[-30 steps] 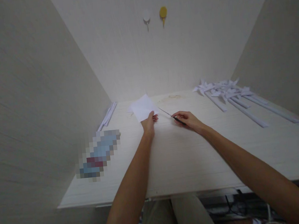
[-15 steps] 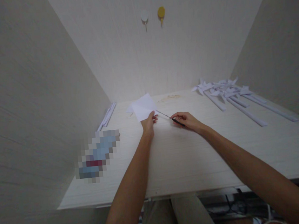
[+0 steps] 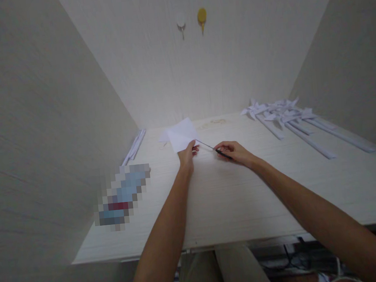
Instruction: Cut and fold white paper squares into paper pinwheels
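Observation:
My left hand (image 3: 188, 154) pinches the near corner of a square white paper sheet (image 3: 182, 133) between thumb and fingers, holding it tilted above the table. Black-handled scissors (image 3: 224, 154) are gripped in my right hand (image 3: 234, 152). Seen edge-on, their thin metal blades point left, and the tip meets the paper's edge right beside my left thumb. Whether the blades are apart cannot be made out. Behind the held sheet, another piece of white paper (image 3: 163, 137) shows partly on the table.
Several white paper pinwheels (image 3: 285, 110) with rolled-paper sticks (image 3: 310, 140) lie at the right back of the white table (image 3: 241, 207). More paper rolls (image 3: 135, 146) rest along the left wall, behind a blurred-out bluish item (image 3: 123, 196). Walls enclose the back and sides.
The paper and my left hand have shifted very slightly, bringing the paper's edge and the scissors' tip closer together. My right hand has hardly moved.

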A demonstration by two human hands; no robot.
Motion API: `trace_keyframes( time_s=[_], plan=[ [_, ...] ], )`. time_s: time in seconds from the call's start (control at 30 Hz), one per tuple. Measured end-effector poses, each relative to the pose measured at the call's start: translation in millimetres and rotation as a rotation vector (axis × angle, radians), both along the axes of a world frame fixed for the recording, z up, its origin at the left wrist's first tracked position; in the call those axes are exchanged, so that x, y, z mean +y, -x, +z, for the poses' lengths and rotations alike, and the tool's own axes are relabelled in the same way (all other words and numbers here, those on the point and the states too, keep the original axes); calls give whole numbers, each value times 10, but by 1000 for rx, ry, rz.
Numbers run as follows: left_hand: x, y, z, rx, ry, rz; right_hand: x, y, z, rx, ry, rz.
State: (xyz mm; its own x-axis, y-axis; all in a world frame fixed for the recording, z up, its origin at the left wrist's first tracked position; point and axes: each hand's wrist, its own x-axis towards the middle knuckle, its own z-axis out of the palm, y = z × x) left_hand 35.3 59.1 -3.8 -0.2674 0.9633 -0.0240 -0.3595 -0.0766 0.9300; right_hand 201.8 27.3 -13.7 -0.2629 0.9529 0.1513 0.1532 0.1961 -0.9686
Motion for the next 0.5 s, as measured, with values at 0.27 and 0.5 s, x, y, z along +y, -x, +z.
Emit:
trace_keyframes(
  time_s=[0.27, 0.5],
  plan=[
    [25, 14, -16, 52, 18, -44, -18, -3, 19, -3, -5, 0],
    [32, 43, -34, 91, 19, -112, 9, -23, -27, 14, -10, 12]
  ],
)
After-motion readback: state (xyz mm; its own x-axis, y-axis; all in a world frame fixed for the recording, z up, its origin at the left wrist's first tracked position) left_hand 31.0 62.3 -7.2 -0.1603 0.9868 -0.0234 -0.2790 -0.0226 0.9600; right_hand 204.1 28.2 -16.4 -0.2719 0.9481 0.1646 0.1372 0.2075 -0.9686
